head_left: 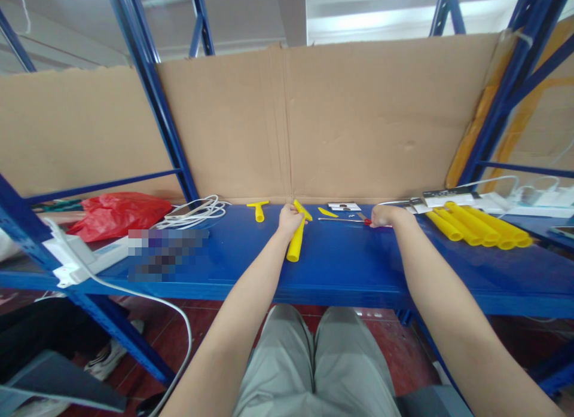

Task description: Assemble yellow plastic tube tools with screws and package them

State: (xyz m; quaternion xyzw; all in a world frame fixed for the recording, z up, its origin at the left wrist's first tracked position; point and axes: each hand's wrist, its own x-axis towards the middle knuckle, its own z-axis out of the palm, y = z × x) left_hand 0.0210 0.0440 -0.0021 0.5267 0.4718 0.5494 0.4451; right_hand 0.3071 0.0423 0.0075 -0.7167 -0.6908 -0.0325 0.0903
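My left hand [290, 218] is closed round a yellow T-shaped piece [295, 247], whose tube points toward me and whose crossbar shows beyond the fingers. My right hand [382, 216] is closed on the red handle of a screwdriver [343, 220], its long shaft pointing left over the blue shelf. A curved yellow piece [327, 212] lies between my hands, near a black-and-white card [344, 207]. Farther left, a second yellow T-shaped piece [259, 212] rests near the cardboard.
Several yellow tubes [478, 226] lie at the right of the blue shelf [345, 261]. A red bag [123, 215], coiled white cable [201, 212] and white power strip [85, 258] are at the left. Cardboard [359, 118] stands behind; blue posts frame both sides.
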